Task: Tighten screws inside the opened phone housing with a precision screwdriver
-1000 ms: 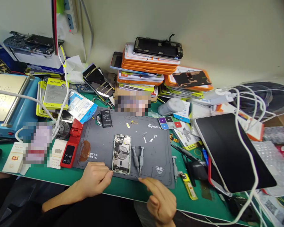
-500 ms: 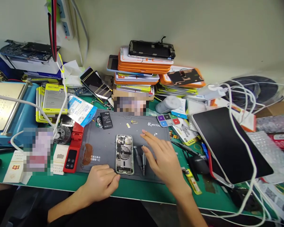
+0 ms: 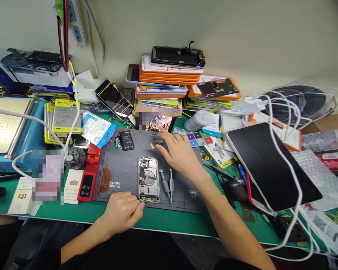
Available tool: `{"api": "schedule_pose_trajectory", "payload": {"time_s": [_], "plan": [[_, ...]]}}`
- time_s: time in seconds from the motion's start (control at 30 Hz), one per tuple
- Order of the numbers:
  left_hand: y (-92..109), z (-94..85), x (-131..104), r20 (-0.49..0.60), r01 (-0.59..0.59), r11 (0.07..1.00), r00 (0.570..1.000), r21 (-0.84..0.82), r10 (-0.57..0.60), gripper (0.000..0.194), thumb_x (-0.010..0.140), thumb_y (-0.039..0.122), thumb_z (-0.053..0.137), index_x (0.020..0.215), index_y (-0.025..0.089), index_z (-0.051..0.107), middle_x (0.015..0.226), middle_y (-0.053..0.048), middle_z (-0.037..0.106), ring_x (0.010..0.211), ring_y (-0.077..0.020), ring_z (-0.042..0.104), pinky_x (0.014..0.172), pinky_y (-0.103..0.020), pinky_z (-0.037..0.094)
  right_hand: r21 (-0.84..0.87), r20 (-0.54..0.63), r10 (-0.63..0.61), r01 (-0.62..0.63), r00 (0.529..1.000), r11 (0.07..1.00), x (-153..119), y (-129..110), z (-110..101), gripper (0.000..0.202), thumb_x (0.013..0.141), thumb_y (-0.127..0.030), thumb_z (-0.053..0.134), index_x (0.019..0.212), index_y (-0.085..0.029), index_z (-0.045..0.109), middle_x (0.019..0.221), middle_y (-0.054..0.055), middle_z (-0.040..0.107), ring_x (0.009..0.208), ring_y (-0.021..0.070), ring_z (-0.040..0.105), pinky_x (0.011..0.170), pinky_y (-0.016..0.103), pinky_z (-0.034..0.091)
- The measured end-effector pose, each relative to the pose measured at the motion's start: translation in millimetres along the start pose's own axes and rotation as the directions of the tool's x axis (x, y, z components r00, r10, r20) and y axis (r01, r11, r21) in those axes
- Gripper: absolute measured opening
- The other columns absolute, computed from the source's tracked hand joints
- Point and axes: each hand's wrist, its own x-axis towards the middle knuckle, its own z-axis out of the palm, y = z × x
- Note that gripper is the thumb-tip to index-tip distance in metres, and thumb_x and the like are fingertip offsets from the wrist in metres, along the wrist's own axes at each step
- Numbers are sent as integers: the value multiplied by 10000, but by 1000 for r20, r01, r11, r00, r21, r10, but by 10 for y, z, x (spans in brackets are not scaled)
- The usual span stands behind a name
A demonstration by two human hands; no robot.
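An opened phone (image 3: pixel 148 180) lies on the grey mat (image 3: pixel 109 202), its inner parts showing. My left hand (image 3: pixel 125 210) rests with curled fingers at the phone's lower left corner; what it holds, if anything, is hidden. Over the upper mat, my right hand (image 3: pixel 177 150) has its fingers apart and nothing in them, near a small yellow strip (image 3: pixel 152 146) and the lit screen (image 3: pixel 160 123) at the mat's back edge. Two screwdrivers (image 3: pixel 165 183) lie right of the phone. A black battery (image 3: pixel 126 140) sits at the mat's upper left.
A red device (image 3: pixel 87 183) and a blue machine (image 3: pixel 30 135) stand left. Behind are stacked orange trays (image 3: pixel 169 78). A black tablet (image 3: pixel 273 168) with white cables over it lies right, beside a colored-square card (image 3: pixel 199 139).
My right hand has moved forward and slightly left, from beside the screwdrivers to the back of the mat. My left hand stays by the phone. The view has shifted slightly.
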Motion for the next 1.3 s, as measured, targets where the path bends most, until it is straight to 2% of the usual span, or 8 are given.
{"api": "schedule_pose_trajectory", "payload": {"time_s": [0.47, 0.7, 0.97, 1.03, 1.1, 1.2, 1.27, 1.3], "plan": [[0, -3, -8, 4, -1, 1000, 1000, 25, 1, 439, 1195, 167, 404, 758, 130, 389, 687, 2, 402, 620, -178, 294, 614, -353, 181, 14, 40, 33, -34, 999, 999, 158, 21, 146, 478, 1150, -519, 394, 1395, -160, 592, 1597, 74, 518, 1156, 284, 604, 959, 455, 383], [12, -1, -17, -2, 0, 1000, 1000, 20, 0, 437, 1199, 177, 402, 764, 134, 390, 690, 2, 404, 620, -181, 299, 614, -353, 180, 4, 69, 14, -14, 998, 1000, 200, 41, 144, 530, 1163, -527, 337, 1441, -149, 583, 1630, 27, 478, 1176, 299, 590, 942, 458, 381], [-9, 4, -17, -5, -1, 1000, 1000, 3, 1, 427, 1194, 167, 408, 768, 132, 396, 696, 4, 408, 623, -178, 306, 613, -347, 185, 0, 22, -27, 27, 999, 1000, 221, 88, 201, 492, 1155, -498, 395, 1441, -142, 578, 1593, 29, 523, 1137, 294, 599, 916, 471, 389], [-6, -4, -23, -7, -3, 1000, 1000, 4, 3, 431, 1195, 165, 404, 766, 131, 392, 692, 4, 404, 619, -177, 298, 614, -347, 182, 16, -9, -42, 42, 999, 999, 221, 79, 124, 472, 1149, -476, 424, 1453, -144, 566, 1574, 34, 545, 1121, 284, 601, 909, 465, 402], [-5, -2, -26, -8, 1, 1000, 1000, -4, -1, 431, 1193, 167, 406, 764, 131, 387, 690, 5, 404, 618, -176, 295, 613, -347, 180, 59, -66, -31, 35, 997, 998, 174, 15, -68, 447, 1152, -448, 429, 1470, -154, 542, 1547, 29, 571, 1104, 258, 602, 901, 444, 426], [3, 28, -2, -18, 9, 1000, 1000, -22, -9, 433, 1190, 180, 406, 761, 132, 374, 691, 3, 404, 624, -177, 300, 610, -348, 182, 236, -173, 26, 16, 985, 972, -42, -196, -535, 369, 1131, -312, 498, 1477, -189, 536, 1482, 45, 619, 1189, 220, 629, 978, 410, 465], [28, 30, 34, -21, 1, 999, 1000, -34, -2, 426, 1186, 184, 409, 764, 134, 374, 690, 2, 402, 627, -177, 300, 607, -347, 183, 332, -282, 47, 52, 958, 942, -266, -359, -856, 423, 1083, -204, 542, 1506, -217, 544, 1409, 93, 658, 1093, 200, 668, 965, 408, 498], [53, 7, 51, -25, 0, 999, 1000, -41, -2, 423, 1187, 188, 408, 767, 136, 390, 696, -2, 411, 630, -178, 304, 606, -351, 182, 349, -326, 76, 45, 942, 936, -384, -428, -981, 449, 1067, -201, 550, 1513, -251, 554, 1382, 91, 670, 1134, 220, 674, 966, 422, 513]]}}
